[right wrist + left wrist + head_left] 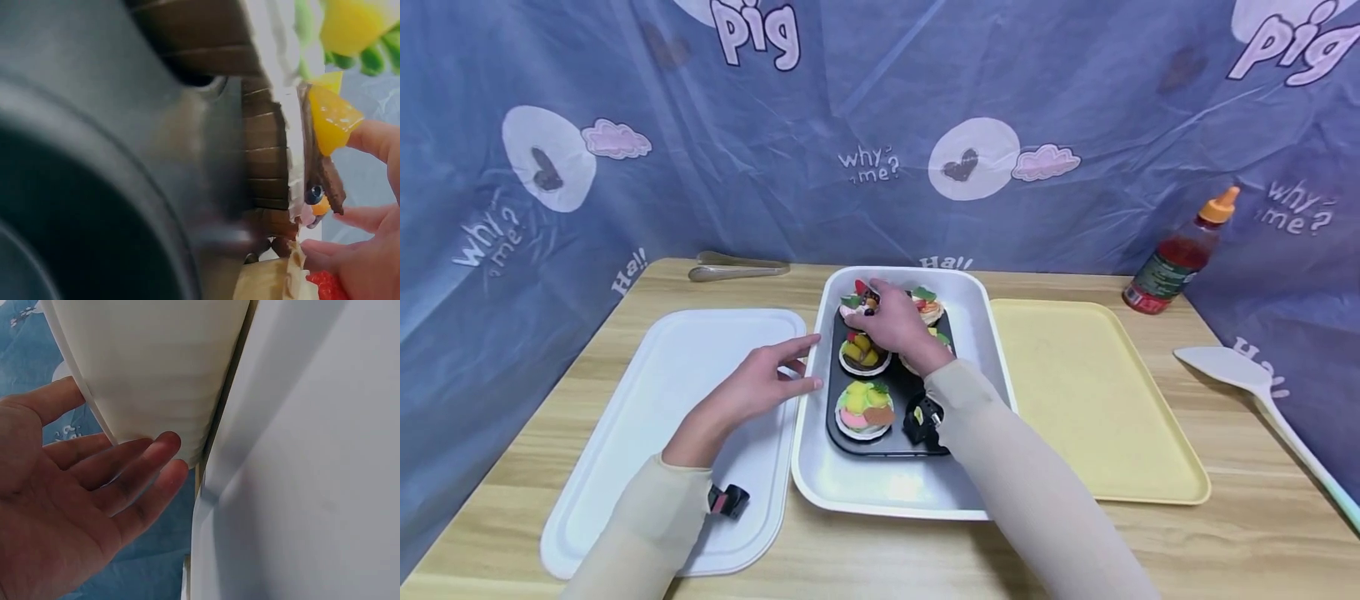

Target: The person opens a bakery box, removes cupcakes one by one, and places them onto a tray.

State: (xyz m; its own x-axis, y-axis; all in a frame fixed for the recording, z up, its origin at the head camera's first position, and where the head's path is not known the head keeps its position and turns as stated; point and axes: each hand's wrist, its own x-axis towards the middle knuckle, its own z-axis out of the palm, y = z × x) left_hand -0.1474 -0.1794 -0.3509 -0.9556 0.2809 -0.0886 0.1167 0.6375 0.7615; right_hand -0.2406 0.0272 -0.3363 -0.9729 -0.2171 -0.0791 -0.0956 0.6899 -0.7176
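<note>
A fruit tart with berries and a pink-white top sits at the far left of a black muffin tin. My right hand is over it, its thumb and fingers around the tart's sides; part of the tart is hidden. My left hand touches the left rim of the white basin that holds the tin, with fingers extended; the left wrist view shows its fingers along the basin's outer wall. Nearby are a mango tart, a tart with pink and green toppings, and a strawberry tart.
A white tray lies left of the basin, and a yellow tray lies right. Metal tongs are at the back left. A red sauce bottle stands at the back right, near a white spoon. A blue printed cloth hangs behind.
</note>
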